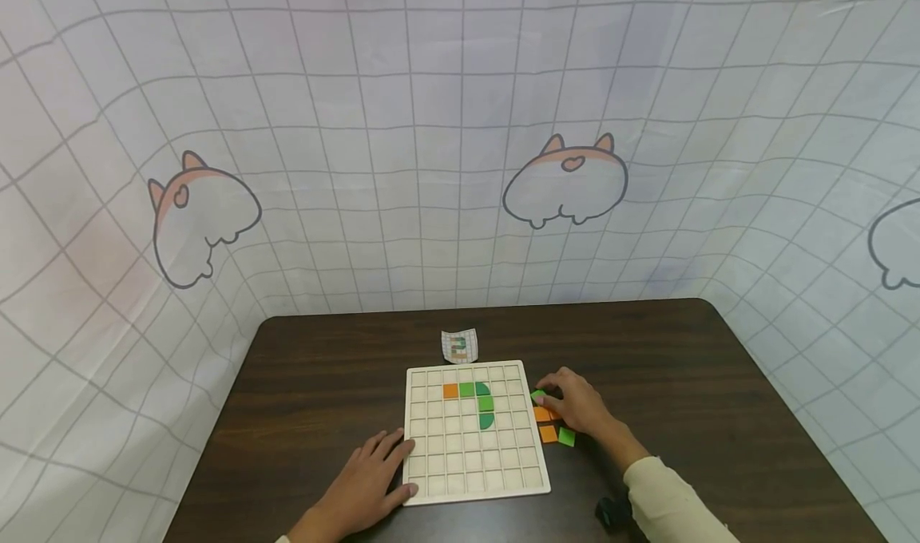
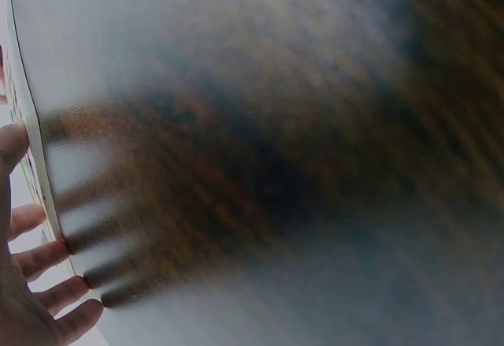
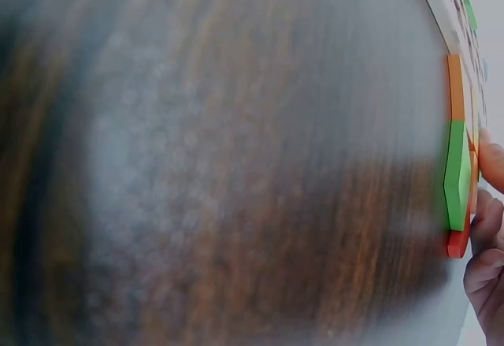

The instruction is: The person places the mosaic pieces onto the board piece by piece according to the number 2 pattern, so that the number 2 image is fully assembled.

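Beside the board's (image 1: 470,465) right edge, the right hand (image 1: 578,406) pinches a green tile (image 1: 537,395) — thumb and fingertip nearly together.
The left hand (image 1: 370,479), fingers loosely spread, touches the board's left edge (a handy brace, probably); best to lift the tile clear of nearby orange tiles (image 1: 549,434) — and seat it flat.

Grid-printed cloth (image 1: 438,152) behind and beside the table (image 1: 323,387) suggests a booth.

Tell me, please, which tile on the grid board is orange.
The leftmost square tile; the other four tiles on the grid board are green.
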A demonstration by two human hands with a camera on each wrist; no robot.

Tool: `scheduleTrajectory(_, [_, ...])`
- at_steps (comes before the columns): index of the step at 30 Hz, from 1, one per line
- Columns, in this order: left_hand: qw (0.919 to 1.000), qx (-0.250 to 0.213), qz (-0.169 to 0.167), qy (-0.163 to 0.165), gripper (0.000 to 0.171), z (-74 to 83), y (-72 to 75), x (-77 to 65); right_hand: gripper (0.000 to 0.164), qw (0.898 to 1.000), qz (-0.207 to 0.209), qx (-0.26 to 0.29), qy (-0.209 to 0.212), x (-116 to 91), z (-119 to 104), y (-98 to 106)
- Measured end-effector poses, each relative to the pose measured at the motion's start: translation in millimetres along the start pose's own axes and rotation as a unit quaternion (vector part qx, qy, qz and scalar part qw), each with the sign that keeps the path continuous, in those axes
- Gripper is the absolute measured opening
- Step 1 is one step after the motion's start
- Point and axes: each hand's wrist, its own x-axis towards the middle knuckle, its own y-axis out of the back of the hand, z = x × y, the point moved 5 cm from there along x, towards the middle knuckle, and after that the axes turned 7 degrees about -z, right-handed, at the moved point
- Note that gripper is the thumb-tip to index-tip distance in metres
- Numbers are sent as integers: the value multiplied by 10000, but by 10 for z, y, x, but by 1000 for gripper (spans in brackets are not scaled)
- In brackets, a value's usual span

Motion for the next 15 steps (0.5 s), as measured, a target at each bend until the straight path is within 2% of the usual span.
scheduleTrajectory(15, [10000, 1, -39, 55, 66, 17, 10, -3, 34, 9999, 137, 1, -90, -48, -17, 6])
